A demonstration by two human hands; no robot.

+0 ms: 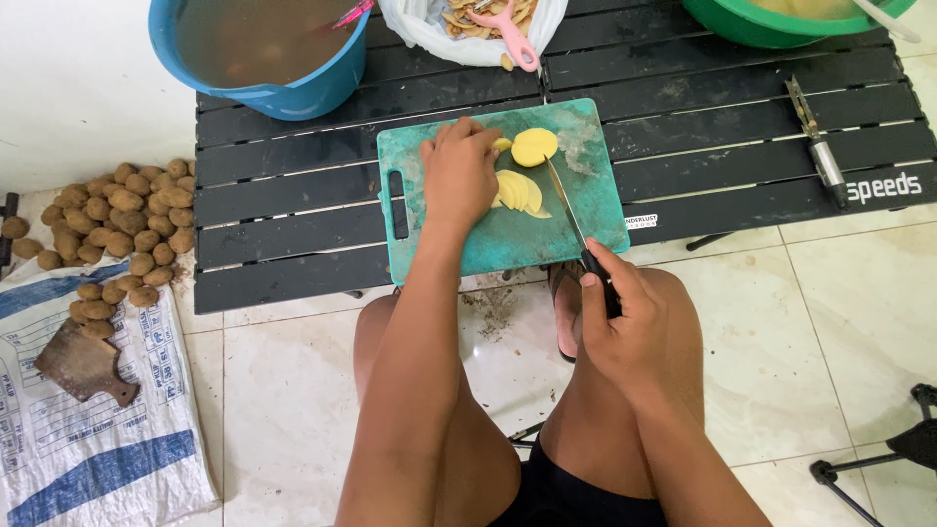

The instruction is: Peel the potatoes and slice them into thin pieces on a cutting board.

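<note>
Slicing is the step in hand, we judge: our right hand (625,327) is closed around the black handle of a long kitchen knife (566,207), whose blade stands just beside the peeled yellow potato piece (534,146). Our left hand (459,176) presses on that piece with bent fingers, on the worn green plastic cutting board (488,249) on the black slatted desk (293,195). Thin yellow slices (519,191) lie between hand and blade. The next cut asks for fingertips kept away from the edge. We cannot see the left fingertips, and the blue bucket (283,83) is cut off at the top.
</note>
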